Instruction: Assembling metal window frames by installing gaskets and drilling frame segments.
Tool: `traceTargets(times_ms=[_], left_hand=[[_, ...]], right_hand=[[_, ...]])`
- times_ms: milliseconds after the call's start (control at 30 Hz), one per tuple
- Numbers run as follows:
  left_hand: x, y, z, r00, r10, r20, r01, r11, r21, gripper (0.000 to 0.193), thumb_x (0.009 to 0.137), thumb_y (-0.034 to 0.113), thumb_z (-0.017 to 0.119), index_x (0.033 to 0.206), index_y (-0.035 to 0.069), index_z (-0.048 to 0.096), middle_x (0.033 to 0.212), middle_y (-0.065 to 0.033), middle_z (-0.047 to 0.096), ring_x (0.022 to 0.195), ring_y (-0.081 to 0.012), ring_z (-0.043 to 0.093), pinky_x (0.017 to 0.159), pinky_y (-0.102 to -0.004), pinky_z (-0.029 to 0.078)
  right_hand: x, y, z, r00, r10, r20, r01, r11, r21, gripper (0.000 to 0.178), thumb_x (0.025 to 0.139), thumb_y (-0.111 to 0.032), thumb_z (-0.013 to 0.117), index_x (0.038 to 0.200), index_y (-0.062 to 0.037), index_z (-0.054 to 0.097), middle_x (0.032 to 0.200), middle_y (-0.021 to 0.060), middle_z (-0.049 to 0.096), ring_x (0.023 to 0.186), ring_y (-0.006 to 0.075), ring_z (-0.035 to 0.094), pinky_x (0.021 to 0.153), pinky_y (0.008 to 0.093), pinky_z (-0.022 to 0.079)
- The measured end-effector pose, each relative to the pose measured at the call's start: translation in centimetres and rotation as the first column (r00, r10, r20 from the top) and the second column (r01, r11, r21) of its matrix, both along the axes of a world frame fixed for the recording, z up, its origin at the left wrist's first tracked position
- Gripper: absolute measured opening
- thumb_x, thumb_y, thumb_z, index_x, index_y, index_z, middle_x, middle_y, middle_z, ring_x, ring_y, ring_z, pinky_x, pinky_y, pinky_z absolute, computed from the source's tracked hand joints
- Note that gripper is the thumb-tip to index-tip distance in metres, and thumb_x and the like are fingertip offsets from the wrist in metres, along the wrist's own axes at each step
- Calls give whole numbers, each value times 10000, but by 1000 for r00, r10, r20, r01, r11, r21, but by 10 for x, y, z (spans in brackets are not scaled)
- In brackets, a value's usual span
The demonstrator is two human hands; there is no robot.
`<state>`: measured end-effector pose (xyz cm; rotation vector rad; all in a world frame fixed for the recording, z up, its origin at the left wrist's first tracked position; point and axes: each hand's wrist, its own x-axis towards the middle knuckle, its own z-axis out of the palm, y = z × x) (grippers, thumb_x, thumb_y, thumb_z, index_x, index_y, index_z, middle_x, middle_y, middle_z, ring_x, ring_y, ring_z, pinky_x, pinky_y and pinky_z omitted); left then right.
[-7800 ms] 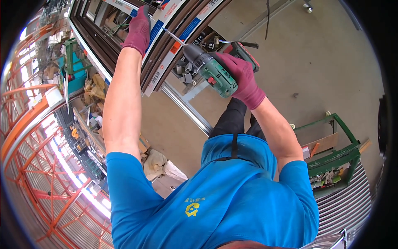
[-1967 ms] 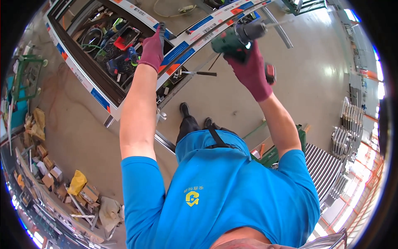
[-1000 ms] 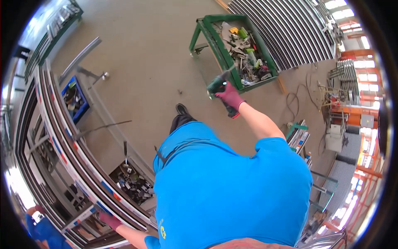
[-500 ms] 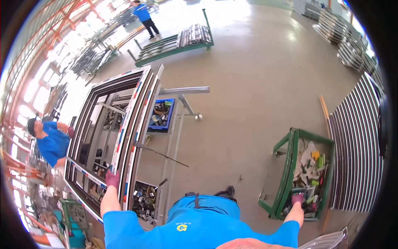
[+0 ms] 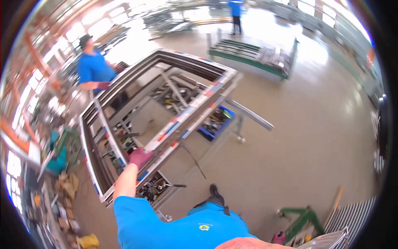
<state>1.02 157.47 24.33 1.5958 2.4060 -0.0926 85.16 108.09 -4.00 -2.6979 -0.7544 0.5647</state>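
Observation:
In a maroon glove, my left hand [image 5: 140, 158] grips the near rail of a large dark window frame [image 5: 182, 121], close to its crossbar joint. The frame lies flat on a metal work stand, its rails edged with white, red and blue tape. At the lower right, my right hand [image 5: 278, 238], also gloved, is beside the green metal cart [image 5: 302, 222]. Only a small, blurred part of that hand shows, so its fingers and anything in them are hidden.
Across the frame stands a co-worker [image 5: 94, 68] in blue; another person [image 5: 236, 14] is farther off. A blue crate [image 5: 217, 123] of parts sits under the stand's projecting bar [image 5: 251, 114]. Beyond is a green rack [image 5: 253, 58]. Striped profiles [image 5: 352, 216] lie at right.
The view has swung left, so the frame appears farther right. My right hand, over the cart's scraps before, now shows at the lower edge. My left hand stays on the frame.

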Motion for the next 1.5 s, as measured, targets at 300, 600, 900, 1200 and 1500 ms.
traceTargets(times_ms=[300,600,900,1200,1500], left_hand=[[-59,-10,-29,963,-130,237,114,990,81,814,865,674,712,1326,3,680,1206,-293,733,1152,-433,701,1028,-491,540],[-36,3,-10,978,28,209,-47,995,85,754,1000,736,473,984,47,780,983,-263,753,963,-444,730,861,-545,566],[-16,-14,-4,990,133,49,-141,959,244,674,953,714,577,1002,61,736,894,-215,756,889,-413,751,789,-520,587],[-20,-7,-12,993,117,-1,-102,875,474,500,792,392,826,1134,66,661,1072,-206,665,1044,-442,622,918,-539,493],[-18,-8,-13,987,159,18,-150,875,461,722,767,337,807,1391,30,614,1339,-205,625,1271,-434,567,1133,-554,419]], right_hand=[[-272,500,132,448,876,180,-779,284,559,340,881,-152,774,1191,-26,715,960,202,752,858,362,750,751,429,605],[-509,763,308,-74,819,568,-822,-373,430,469,882,-331,781,1276,-98,675,1181,164,689,1098,376,670,964,496,521],[-521,892,287,-490,780,389,-857,-514,-48,662,839,-711,716,1160,-135,764,1136,157,750,1099,374,711,1051,516,485],[-531,953,257,-495,809,318,-811,-561,167,544,746,-530,925,1084,-121,805,944,141,777,939,325,754,845,433,584],[-537,956,269,-628,709,320,-753,-657,-22,521,760,-627,812,894,-133,715,831,109,702,881,349,721,767,483,555]])
